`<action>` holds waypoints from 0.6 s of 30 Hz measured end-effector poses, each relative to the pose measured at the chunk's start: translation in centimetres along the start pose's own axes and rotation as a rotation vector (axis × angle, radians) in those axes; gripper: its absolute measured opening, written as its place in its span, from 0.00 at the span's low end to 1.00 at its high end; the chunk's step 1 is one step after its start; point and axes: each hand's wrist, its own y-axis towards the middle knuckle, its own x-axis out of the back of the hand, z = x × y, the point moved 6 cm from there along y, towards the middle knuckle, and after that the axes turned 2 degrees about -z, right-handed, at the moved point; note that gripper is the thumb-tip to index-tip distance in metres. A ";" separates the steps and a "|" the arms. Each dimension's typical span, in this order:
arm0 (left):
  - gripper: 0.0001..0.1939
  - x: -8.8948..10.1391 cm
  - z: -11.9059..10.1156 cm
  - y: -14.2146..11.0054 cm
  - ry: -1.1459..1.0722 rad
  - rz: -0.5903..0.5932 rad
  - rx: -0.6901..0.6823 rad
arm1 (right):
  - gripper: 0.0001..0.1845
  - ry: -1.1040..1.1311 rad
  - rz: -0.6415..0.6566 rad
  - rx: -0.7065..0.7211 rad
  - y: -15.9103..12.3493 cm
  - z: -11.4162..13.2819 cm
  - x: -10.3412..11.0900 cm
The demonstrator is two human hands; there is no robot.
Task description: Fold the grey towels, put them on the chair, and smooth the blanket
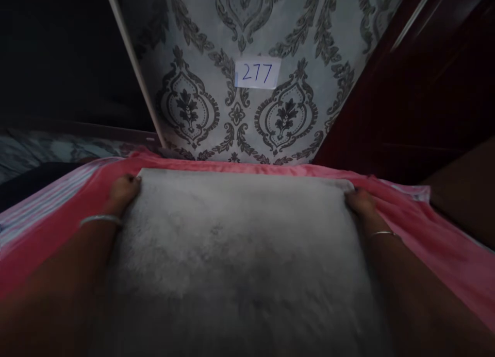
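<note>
A rectangular greyish-white sheet of soft-looking material (240, 233) stretches out in front of me, with darker mottled patches toward its near part. Whether it is a towel or a mat, I cannot tell. My left hand (124, 189) pinches its far left corner. At the far right corner, my right hand (361, 202) has its fingers closed on the edge. Beneath the sheet lies a red-pink cloth (88, 207), showing on both sides and along the far edge. The sheet's near end fades into shadow at the bottom.
Patterned grey wallpaper (240, 120) rises behind the cloth, with a paper label reading 277 (258, 72) on it. A dark panel with a pale edge (69, 58) stands at left. Dark red glossy furniture (406, 94) stands at right.
</note>
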 end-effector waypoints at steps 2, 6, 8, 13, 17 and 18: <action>0.29 0.5 -1.0 -1.2 0.007 -0.023 -0.050 | 0.31 -0.055 0.024 0.034 -2.6 1.2 0.9; 0.35 -0.4 -6.0 -8.1 0.124 -0.111 -0.482 | 0.32 -0.108 0.084 0.419 -12.1 7.1 1.6; 0.33 -2.8 -8.3 -14.0 0.194 0.030 -0.703 | 0.31 -0.082 0.161 0.671 -18.6 10.4 1.2; 0.31 -6.9 -9.8 -28.0 0.197 0.262 -1.235 | 0.31 -0.049 0.355 1.087 -30.3 14.4 0.2; 0.32 -5.7 -5.4 -26.6 0.284 0.241 -1.011 | 0.31 -0.208 0.300 0.861 -27.5 9.6 1.0; 0.32 -4.8 -3.6 -25.1 0.314 0.220 -0.918 | 0.31 -0.247 0.278 0.763 -25.9 7.2 1.5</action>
